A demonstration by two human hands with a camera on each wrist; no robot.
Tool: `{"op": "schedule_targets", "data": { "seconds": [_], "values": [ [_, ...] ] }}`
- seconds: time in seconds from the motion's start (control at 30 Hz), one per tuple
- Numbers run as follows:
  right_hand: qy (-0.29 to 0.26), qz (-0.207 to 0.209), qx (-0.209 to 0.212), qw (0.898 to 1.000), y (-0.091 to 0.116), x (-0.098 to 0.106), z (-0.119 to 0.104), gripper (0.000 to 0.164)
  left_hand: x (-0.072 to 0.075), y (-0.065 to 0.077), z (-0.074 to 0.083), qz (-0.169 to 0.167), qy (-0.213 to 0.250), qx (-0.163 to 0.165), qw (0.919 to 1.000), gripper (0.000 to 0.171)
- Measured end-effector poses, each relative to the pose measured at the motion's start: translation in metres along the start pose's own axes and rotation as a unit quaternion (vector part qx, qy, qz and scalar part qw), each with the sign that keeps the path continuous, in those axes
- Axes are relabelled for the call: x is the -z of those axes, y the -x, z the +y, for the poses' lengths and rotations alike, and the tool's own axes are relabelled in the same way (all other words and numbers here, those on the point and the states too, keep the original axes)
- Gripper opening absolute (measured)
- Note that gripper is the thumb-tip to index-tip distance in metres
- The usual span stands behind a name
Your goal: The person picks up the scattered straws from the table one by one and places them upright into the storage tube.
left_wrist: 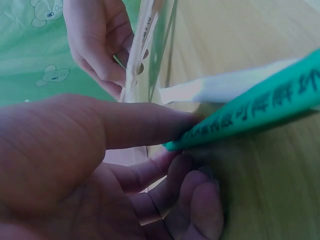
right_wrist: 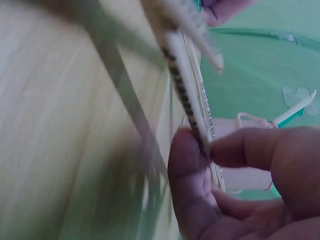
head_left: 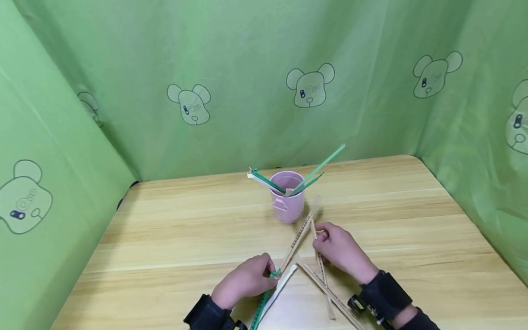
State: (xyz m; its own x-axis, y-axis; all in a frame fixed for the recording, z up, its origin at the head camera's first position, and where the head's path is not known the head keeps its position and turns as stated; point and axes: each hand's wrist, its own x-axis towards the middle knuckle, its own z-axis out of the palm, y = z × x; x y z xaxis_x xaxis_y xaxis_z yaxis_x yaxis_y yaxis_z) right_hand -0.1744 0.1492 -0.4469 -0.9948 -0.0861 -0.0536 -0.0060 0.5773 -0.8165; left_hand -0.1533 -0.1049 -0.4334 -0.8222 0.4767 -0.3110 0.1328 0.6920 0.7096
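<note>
My left hand [head_left: 246,277] pinches the end of a green straw-like strip with dark printing [head_left: 259,313] between thumb and forefinger; the left wrist view shows the printing up close. Beside it lies a white wrapped straw [head_left: 279,289]. My right hand [head_left: 340,246] holds a slim tan printed straw [right_wrist: 185,90] between thumb and fingertips, tilted off the table in the right wrist view. Another tan straw [head_left: 297,242] slants from the left hand toward the bucket. A further tan straw [head_left: 335,298] crosses under the right wrist.
A small lilac bucket [head_left: 289,212] stands at the back middle of the wooden table [head_left: 180,217], with several green and white straws [head_left: 319,167] leaning out of it. Green curtains [head_left: 246,43] printed with bear heads enclose the table's back and sides.
</note>
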Motion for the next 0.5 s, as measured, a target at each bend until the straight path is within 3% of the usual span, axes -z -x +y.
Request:
{"op": "schedule_targets", "data": {
  "seconds": [0.2, 0.5],
  "values": [
    [-0.011, 0.034, -0.016, 0.999, 0.001, 0.007, -0.001, 0.036, 0.001, 0.000, -0.001, 0.003, -0.004, 0.003, 1.0000, 0.017],
    [-0.103, 0.077, -0.016, 0.992, -0.002, 0.013, -0.007, 0.046, 0.001, 0.000, -0.002, -0.011, 0.030, 0.001, 0.9995, 0.015]
  ]
}}
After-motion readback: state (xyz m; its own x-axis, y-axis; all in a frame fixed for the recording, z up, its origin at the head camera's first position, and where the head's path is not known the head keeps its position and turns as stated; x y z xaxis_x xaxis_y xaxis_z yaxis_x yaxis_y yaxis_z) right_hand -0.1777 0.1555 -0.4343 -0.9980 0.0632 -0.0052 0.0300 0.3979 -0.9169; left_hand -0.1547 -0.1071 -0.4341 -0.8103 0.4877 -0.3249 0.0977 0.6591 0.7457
